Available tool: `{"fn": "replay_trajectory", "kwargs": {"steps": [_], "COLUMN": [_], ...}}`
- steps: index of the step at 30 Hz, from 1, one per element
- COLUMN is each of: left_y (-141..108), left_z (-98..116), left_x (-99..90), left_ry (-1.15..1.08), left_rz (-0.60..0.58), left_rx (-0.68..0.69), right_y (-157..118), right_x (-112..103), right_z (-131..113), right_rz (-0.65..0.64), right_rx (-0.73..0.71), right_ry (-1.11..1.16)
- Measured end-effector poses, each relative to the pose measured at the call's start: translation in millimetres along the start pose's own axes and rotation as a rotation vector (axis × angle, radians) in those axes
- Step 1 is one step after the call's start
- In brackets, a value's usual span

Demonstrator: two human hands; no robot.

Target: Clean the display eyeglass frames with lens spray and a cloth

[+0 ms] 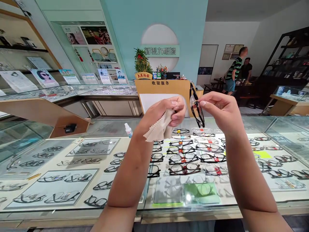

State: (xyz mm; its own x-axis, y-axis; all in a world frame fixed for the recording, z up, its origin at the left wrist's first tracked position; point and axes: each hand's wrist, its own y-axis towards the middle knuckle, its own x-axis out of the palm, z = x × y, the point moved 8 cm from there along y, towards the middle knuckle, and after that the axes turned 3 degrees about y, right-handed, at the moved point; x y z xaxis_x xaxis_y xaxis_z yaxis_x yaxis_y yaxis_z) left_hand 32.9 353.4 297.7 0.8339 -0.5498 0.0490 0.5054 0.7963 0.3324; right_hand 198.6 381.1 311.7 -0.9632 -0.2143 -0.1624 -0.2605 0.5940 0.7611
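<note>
While the left hand (170, 108) — palm hidden — curls around one cloth (159, 128), the right hand (221, 109) pinches one spectacle frame (200, 113).

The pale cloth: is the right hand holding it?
No, the left hand grips the cloth; the right hand holds black glasses.

The black-framed eyeglasses (199, 113) are held in the air, just right of the frame's centre, turned sideways and standing nearly upright, with a small whitish patch on them. The cloth (161, 127), cream-coloured with zigzag edge, hangs bunched near the centre, apart from the eyeglasses.
</note>
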Motion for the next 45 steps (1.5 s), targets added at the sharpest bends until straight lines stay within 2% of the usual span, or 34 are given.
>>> {"fn": "replay_trajectory", "kwargs": {"steps": [3,12,19,26,32,36,41,45], "left_y": [1,2,-2,1,6,9,11,10], "left_z": [-2,0,2,3,-2,-1,-6,-3], "left_x": [0.4,-3.0,-1.2,-1.6,-5.6,-10.9,-17.9,-19.3], "left_ry": [0.047,0.215,0.322,0.323,0.275,0.325,0.419,0.411], "left_rz": [0.012,0.076,0.191,0.159,0.144,0.198,0.202,0.182], "left_rx": [0.035,0.117,0.084,0.115,0.077,0.121,0.161,0.206], "right_y": [0,-3,-3,-4,-4,-5,-6,-5], "right_x": [0,1,3,6,8,10,16,17], "right_z": [-1,-18,-21,-22,-25,-25,-26,-20], "right_rz": [-0.041,-0.048,-0.062,-0.079,-0.084,-0.074,-0.089,-0.106], "right_rx": [-0.005,-0.076,-0.103,-0.101,-0.099,-0.108,-0.088,-0.062], "right_ry": [0.000,-0.109,-0.126,-0.123,-0.127,-0.120,-0.145,-0.106]}}
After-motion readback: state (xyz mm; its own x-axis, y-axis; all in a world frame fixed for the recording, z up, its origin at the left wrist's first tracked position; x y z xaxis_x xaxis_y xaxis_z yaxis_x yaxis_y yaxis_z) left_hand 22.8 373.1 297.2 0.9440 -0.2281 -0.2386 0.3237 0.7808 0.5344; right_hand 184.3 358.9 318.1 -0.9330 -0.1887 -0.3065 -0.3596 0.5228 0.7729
